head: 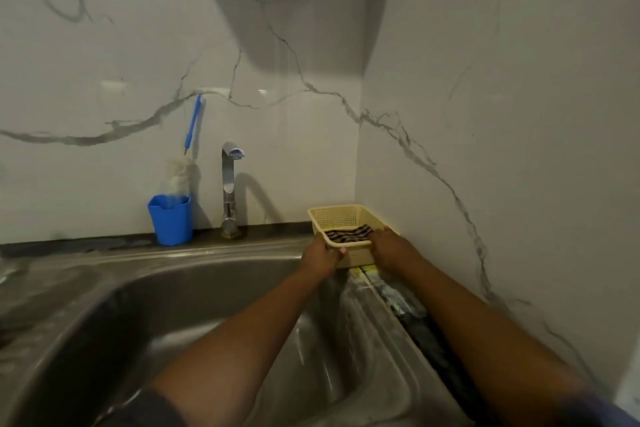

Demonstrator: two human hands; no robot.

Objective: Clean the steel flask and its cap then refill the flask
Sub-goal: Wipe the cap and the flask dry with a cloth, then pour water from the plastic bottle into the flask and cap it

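Flask: no steel flask and no cap show anywhere in this view, so I cannot tell where they are.
How the flask may handle: my guess is that a steel flask is hard and smooth, so it will not break, but it gets slippery when wet. Hold it round the middle with the whole hand. The cap is likely small and easy to drop, so pinch it by its edge.
Left hand: the left hand (320,258) grips the near left corner of a yellow basket (341,217), fingers curled over the rim.
Right hand: the right hand (389,246) holds the near right side of the same basket.
Basket: it sits at the far right corner of the sink (207,305), next to the wall. It looks like thin, light plastic full of holes, and may bend a bit.
Cloth: a striped cloth (348,234) lies inside the basket. It looks soft.
Tap: a shiny tap (229,184) stands at the far edge, left of the basket. No water runs from it.
Cup: a blue cup (171,220) stands just left of the tap.
Brush: a fluffy bottle brush (180,173) with a blue handle stands in the cup. I think it would fit inside a flask.
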